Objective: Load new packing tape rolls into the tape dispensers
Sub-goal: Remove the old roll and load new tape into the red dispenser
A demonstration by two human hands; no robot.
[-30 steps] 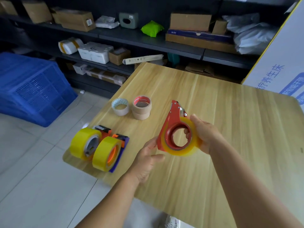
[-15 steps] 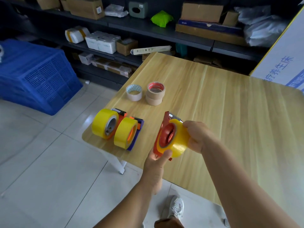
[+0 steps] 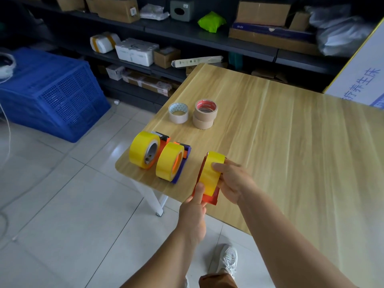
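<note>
A red tape dispenser (image 3: 208, 199) carrying a yellow tape roll (image 3: 211, 173) stands edge-on near the table's front left edge. My right hand (image 3: 232, 179) grips the roll from the right, fingers over its face. My left hand (image 3: 193, 213) holds the dispenser's near end, thumb pressed on the roll's lower edge. To the left, two more dispensers stand on the table with yellow rolls: one with a grey core (image 3: 145, 149) and one on an orange and purple dispenser (image 3: 171, 161).
Beige tape rolls lie further back on the wooden table (image 3: 291, 142): a single one (image 3: 178, 112) and a stack of two (image 3: 205, 114). A blue crate (image 3: 52, 94) sits on the tiled floor at left. Dark shelves with boxes run behind.
The red dispenser came down from mid-air and turned edge-on, low at the table's front edge. My left hand moved from beside it to holding its near end. The view shifted right.
</note>
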